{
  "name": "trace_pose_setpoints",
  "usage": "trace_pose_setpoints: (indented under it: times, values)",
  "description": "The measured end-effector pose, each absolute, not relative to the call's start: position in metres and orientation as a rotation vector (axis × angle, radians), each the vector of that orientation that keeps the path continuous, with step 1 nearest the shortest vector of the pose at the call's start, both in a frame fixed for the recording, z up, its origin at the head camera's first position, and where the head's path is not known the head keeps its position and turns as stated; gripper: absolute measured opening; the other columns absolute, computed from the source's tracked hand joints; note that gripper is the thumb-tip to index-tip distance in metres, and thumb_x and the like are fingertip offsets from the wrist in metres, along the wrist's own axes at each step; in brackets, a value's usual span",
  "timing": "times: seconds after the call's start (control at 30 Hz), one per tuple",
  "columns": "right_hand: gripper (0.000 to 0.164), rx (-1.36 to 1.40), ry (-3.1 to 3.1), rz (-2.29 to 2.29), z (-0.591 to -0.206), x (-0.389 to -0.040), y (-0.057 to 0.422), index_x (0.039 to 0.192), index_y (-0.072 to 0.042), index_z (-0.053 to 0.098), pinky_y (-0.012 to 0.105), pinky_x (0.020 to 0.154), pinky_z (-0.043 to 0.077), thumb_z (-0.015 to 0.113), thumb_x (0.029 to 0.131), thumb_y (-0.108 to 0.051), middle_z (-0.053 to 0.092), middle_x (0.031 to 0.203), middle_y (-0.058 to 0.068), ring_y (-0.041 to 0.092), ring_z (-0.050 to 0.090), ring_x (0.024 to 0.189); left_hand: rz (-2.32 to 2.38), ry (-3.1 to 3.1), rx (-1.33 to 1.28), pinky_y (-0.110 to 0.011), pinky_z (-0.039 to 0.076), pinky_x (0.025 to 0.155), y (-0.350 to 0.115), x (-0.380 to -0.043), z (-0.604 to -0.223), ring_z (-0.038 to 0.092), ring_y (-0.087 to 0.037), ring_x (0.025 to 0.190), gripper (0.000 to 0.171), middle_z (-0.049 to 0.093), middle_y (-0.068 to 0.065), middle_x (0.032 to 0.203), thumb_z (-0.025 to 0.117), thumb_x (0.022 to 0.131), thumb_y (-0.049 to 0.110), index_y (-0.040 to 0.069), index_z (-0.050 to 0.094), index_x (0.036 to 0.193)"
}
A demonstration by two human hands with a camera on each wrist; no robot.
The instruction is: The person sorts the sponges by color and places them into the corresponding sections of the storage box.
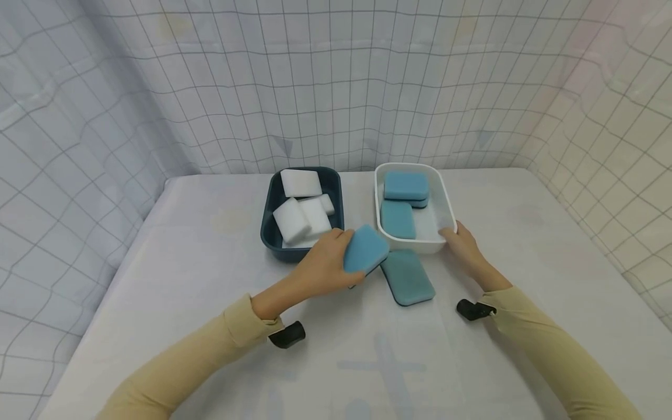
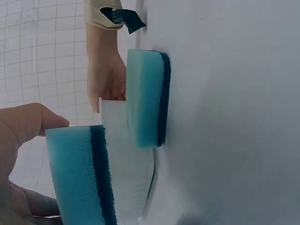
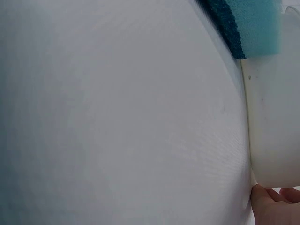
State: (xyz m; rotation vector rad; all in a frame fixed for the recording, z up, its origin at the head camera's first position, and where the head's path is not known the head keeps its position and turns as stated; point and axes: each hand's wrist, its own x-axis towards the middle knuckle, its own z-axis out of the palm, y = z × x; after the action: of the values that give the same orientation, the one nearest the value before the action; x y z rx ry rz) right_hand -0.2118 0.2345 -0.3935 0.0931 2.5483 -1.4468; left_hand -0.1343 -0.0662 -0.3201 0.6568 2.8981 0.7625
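My left hand (image 1: 326, 265) grips a blue sponge (image 1: 366, 249) with a dark scouring side, held above the table between the two tubs. In the left wrist view the thumb and fingers pinch this sponge (image 2: 77, 176) by its edges. With its fingers at the near right corner, my right hand (image 1: 464, 248) holds the rim of a white tub (image 1: 443, 201). Several blue sponges (image 1: 406, 185) lie inside that tub. Another blue-green sponge (image 1: 408, 279) rests on the table against the tub's near side, dark layer down.
Left of the white tub stands a dark blue tub (image 1: 266, 224) with several white sponge blocks (image 1: 301, 183) in it. A white cloth covers the table (image 1: 210, 233). Checked curtains (image 1: 325, 87) hang behind and on both sides.
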Motion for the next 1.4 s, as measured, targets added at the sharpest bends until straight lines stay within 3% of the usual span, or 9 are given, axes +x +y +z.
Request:
trace_pose_setpoints:
  times: [0.6,0.87,1.4]
  values:
    - [0.064,0.117,2.541,-1.412,-0.396,-0.21,0.236,0.15,-0.003,0.012,0.055,0.116,0.024,0.034,0.095,-0.028,0.026,0.152,0.022,0.039,0.028,0.139,0.877,2.888,0.644,-0.041,0.051,0.094,-0.04,-0.165,-0.324,0.051,-0.027,0.116,0.08,0.048,-0.018,0.134,0.068,0.08,0.036,-0.003,0.036,0.141]
    - [0.065,0.1,2.551,-1.43,-0.394,-0.214,0.235,0.15,-0.003,0.012,0.055,0.116,0.025,0.034,0.095,-0.03,0.027,0.152,0.022,0.038,0.029,0.139,0.844,2.935,0.722,-0.039,0.051,0.089,-0.025,-0.181,-0.321,0.05,-0.026,0.111,0.075,0.052,-0.016,0.129,0.068,0.08,0.036,0.0,0.04,0.139]
    - [0.063,0.124,2.559,-1.421,-0.395,-0.215,0.235,0.149,-0.001,0.014,0.056,0.116,0.024,0.032,0.095,-0.027,0.026,0.152,0.022,0.039,0.028,0.14,0.875,2.909,0.701,-0.038,0.048,0.09,0.009,-0.213,-0.331,0.04,-0.028,0.115,0.073,0.044,-0.016,0.128,0.065,0.082,0.035,0.0,0.039,0.14]
